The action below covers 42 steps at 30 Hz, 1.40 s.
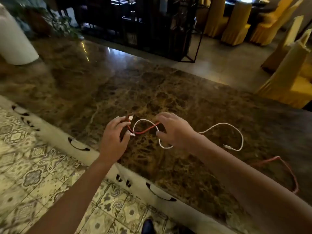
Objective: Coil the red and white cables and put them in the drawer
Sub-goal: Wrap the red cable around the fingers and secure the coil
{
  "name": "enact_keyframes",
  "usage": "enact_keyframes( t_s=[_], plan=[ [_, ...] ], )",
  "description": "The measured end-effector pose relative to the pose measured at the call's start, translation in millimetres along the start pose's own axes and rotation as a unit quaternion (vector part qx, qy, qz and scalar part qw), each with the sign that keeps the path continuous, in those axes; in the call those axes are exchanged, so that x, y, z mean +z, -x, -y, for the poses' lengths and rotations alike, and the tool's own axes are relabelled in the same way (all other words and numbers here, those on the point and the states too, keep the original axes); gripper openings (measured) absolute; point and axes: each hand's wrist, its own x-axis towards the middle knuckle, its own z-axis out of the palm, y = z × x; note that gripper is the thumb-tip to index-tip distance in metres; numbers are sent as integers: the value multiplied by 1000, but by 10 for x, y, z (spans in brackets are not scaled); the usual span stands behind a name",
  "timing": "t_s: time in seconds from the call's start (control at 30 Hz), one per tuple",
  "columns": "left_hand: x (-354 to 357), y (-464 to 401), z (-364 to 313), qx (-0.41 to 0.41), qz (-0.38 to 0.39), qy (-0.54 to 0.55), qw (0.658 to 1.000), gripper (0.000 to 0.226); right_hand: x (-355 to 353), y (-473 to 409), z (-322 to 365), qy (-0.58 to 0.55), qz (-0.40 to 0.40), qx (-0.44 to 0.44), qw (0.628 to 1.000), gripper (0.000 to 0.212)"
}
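Nearest to us, our forearms reach out over a patterned tile floor [42, 179] and the pale front edge of the counter, where dark curved drawer handles [160, 193] mark the drawers, all closed as far as we can see. Our left hand [114, 139] pinches the plug ends of both cables between thumb and curled fingers, the connectors poking up above the knuckles. Our right hand [172, 130] has its fingers curled over the red cable [146, 130] where it crosses a loop of the white cable [236, 132]; whether it truly grips the strands we cannot tell. We judge the coiling barely begun: only a first loop of white shows between the hands, while most of the white cable trails in a loose curve to the right on the counter [118, 85], and the red one runs on toward the right edge. Both are thin, limp and round; the red looks slightly braided. Glossy brown marble, veined with gold, should let them slide easily.
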Motion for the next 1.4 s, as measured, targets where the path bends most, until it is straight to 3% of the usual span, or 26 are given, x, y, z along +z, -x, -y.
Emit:
enact_keyframes(
  t_s=[0.13,0.3,0.43,0.63,0.8,0.93,1.1,1.2,1.3,1.4],
  plan=[
    [10,32,-4,-27,4,-11,1000,45,169,-264,72,112,64,-23,991,55],
    [-2,62,11,-39,9,-11,999,45,326,-394,-4,138,27,-46,989,23],
    [-11,33,-87,-7,8,-29,1000,53,223,-424,-89,-37,13,-24,999,18],
    [-12,-299,-412,81,5,-28,996,67,-277,-270,-202,-223,-115,-19,968,17],
    [-40,-553,-949,162,-35,13,986,51,-885,109,-242,-318,-221,-50,921,19],
    [20,-716,-1469,234,-35,90,967,35,-1275,535,-390,-298,-234,-70,923,24],
    [380,-799,-2042,315,14,213,925,31,-1529,1126,-607,-371,-273,-72,885,28],
    [545,-651,-2510,265,106,341,896,36,-1656,1520,-749,-488,-250,-70,833,31],
    [645,-436,-2971,163,253,475,827,51,-1755,1884,-926,-555,-191,-60,808,31],
    [756,-226,-3356,112,366,548,744,46,-1850,2249,-1126,-602,-162,-45,781,29]
  ],
)
